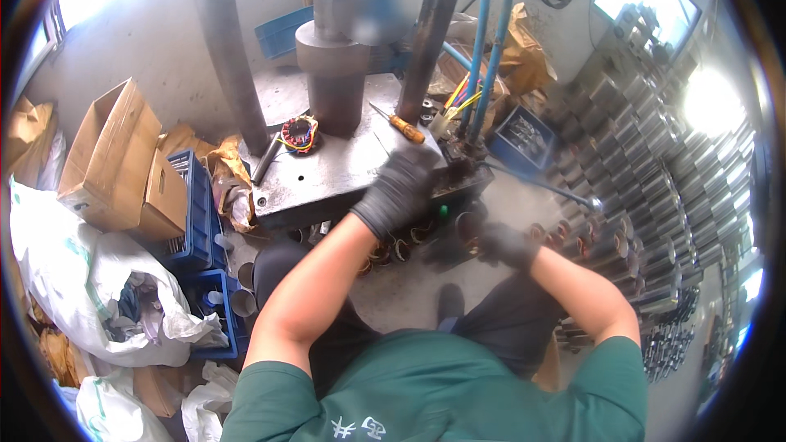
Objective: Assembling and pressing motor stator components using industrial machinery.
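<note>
My left hand [399,192], in a black glove, reaches over the front right edge of a metal press table [315,176]. Its fingers are blurred, so I cannot see whether they grip anything. Lower and to the right, my gloved right hand [509,245] is at the end of a dark metal cylinder [449,247]. Both are smeared by motion, and the fingers seem closed on it. On the table lie a wound stator coil [300,133] with coloured wires and a screwdriver [407,129] with an orange handle. Behind them stands a thick steel cylinder [334,74].
Tall piles of metal cylinders [622,147] fill the right side. Blue press pipes [494,49] rise beside a blue bin [522,137]. At left are cardboard boxes [110,160], blue crates [196,213] and white sacks [61,278]. Several wound parts [399,250] sit under the table edge.
</note>
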`<action>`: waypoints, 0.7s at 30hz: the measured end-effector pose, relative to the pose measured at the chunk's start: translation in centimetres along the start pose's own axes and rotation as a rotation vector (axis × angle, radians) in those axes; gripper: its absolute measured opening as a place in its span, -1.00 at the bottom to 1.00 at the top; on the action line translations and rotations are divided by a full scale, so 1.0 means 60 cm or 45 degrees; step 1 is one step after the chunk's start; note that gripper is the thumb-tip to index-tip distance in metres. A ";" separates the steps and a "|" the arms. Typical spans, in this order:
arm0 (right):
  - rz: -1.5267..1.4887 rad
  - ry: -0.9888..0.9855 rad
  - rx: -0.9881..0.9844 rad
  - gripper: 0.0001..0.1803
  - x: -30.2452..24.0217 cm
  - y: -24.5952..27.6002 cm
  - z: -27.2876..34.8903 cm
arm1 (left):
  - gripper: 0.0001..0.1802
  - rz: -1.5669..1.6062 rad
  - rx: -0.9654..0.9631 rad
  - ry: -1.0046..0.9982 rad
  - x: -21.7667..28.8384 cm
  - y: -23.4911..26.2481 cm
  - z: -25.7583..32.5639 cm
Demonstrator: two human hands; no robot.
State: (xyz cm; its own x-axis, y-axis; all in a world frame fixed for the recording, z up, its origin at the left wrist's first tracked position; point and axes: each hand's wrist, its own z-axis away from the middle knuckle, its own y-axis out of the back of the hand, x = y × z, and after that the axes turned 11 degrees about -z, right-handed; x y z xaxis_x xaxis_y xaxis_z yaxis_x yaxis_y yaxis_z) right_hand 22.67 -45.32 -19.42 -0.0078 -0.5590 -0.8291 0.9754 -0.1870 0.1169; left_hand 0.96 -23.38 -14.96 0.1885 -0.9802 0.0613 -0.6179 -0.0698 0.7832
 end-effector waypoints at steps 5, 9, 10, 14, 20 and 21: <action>0.349 0.005 0.272 -0.58 0.061 0.184 0.007 | -0.52 -0.455 -0.195 0.739 -0.196 -0.115 0.083; 0.188 0.108 0.641 -0.63 0.183 0.336 0.054 | -0.54 -0.491 -0.217 0.665 -0.205 -0.134 0.079; 0.239 0.014 0.701 -0.65 0.209 0.374 0.077 | -0.54 -0.461 -0.190 0.627 -0.210 -0.145 0.074; -0.685 0.279 0.969 -0.76 0.200 0.320 0.139 | -0.49 -0.454 -0.150 0.523 -0.254 -0.157 0.110; -0.789 0.221 1.338 -0.83 0.220 0.229 0.246 | -0.50 -0.349 -0.138 0.592 -0.269 -0.137 0.124; -0.837 0.241 1.363 -0.82 0.247 0.224 0.263 | -0.49 -0.286 -0.171 0.628 -0.263 -0.141 0.113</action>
State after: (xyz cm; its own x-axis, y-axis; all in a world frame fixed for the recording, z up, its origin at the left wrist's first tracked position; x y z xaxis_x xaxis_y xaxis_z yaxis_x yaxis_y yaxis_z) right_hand 32.16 -68.83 -21.52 -0.3028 -0.0061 -0.9530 0.1337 -0.9904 -0.0362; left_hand -1.95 -8.58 -26.73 0.6594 -0.7386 0.1406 -0.4246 -0.2114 0.8804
